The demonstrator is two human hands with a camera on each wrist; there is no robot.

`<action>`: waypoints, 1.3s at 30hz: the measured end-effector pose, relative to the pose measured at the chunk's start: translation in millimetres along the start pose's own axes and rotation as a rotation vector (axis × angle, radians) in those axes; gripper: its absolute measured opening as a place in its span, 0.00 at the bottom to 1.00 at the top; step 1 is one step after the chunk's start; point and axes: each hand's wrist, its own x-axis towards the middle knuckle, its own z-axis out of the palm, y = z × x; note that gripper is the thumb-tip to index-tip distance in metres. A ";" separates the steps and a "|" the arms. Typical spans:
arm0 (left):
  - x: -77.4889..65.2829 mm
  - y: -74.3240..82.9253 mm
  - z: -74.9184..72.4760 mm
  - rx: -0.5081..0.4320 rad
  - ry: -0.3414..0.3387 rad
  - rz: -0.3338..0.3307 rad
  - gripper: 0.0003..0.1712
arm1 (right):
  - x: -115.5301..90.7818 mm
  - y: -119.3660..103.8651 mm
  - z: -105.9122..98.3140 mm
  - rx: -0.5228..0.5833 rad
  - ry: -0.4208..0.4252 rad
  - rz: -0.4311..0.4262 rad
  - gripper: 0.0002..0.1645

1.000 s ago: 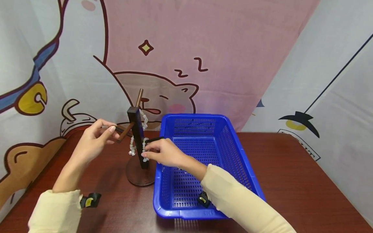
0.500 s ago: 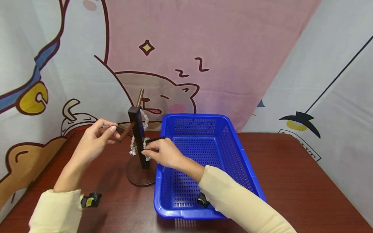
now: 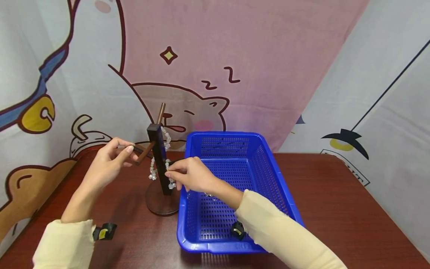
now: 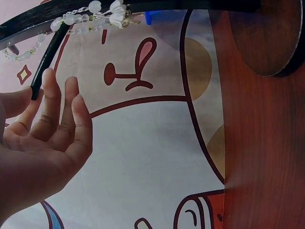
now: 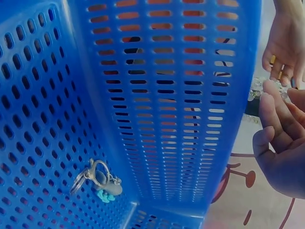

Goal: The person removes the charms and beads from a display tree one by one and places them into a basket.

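Note:
A dark wooden stand [image 3: 158, 157] with several pegs rises from a round base, left of the blue basket. My left hand [image 3: 107, 162] pinches the end of its left dark peg [image 4: 50, 59] between thumb and forefinger, with the other fingers loose. Clear and white beaded bracelets hang from the pegs, including a back bracelet [image 3: 167, 140] and a left bracelet [image 3: 152, 171]. On the right side, my right hand [image 3: 195, 173] pinches another beaded bracelet [image 3: 171, 184] beside the post. The fingers partly cover that bracelet and its peg.
The blue perforated basket [image 3: 231, 247] stands right of the stand, under my right forearm. In it lies a metal keyring [image 5: 104, 167] with a turquoise charm [image 5: 106, 195]. The brown table [image 3: 342, 209] extends to both sides, and a printed cloth [image 3: 268, 74] hangs behind.
My right hand has shifted slightly to the right, and the bracelet at its fingertips now hangs a little farther from the post. The left hand stays on its peg.

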 end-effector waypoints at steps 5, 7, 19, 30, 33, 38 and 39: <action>-0.2 0.3 -0.5 0.002 -0.002 0.002 0.14 | -1.8 -2.0 -7.1 0.017 -0.006 -0.009 0.09; -0.3 0.2 -0.5 -0.007 -0.002 0.008 0.14 | -2.5 -2.9 -10.4 0.021 -0.008 -0.010 0.08; 0.0 0.6 -0.4 -0.021 -0.009 0.007 0.14 | -8.3 -5.3 -30.4 0.033 -0.012 -0.002 0.08; -0.5 -0.3 -0.1 -0.028 0.000 0.027 0.14 | -15.6 -2.6 -48.9 0.068 -0.012 -0.001 0.10; -0.6 -0.3 0.1 -0.026 -0.001 0.031 0.14 | -17.8 -2.4 -52.6 0.079 -0.008 -0.005 0.10; -0.7 -0.3 0.4 -0.027 -0.001 0.035 0.14 | -20.8 -1.5 -59.3 0.080 0.004 -0.010 0.10; -0.7 -0.2 0.3 -0.027 -0.002 0.035 0.14 | -21.3 -0.8 -60.6 0.078 0.006 -0.010 0.10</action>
